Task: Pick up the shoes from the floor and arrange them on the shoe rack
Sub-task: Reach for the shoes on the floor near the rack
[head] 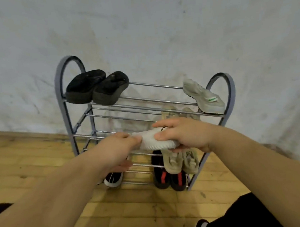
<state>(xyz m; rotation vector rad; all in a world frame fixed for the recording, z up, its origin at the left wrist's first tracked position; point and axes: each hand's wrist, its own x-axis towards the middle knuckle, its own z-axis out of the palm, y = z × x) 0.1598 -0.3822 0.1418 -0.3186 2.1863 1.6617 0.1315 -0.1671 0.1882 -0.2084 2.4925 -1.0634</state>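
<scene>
Head view: the left hand (119,145) pinches the white shoe (155,140) by its 9 o'clock end. The right hand (186,135) curls round its 3 o'clock end. The shoe is held in front of the rack (154,87), at mid-height. From the shoe, the black slippers (97,87) sit on the top shelf at 11 o'clock, the grey shoe (203,95) at 2 o'clock, and the beige pair (181,160) at 5 o'clock.

Both bare forearms reach forward and converge, the left hand (118,149) pinching one end of a white shoe (153,140) while the right hand (186,135) grips the other end with curled fingers.
</scene>
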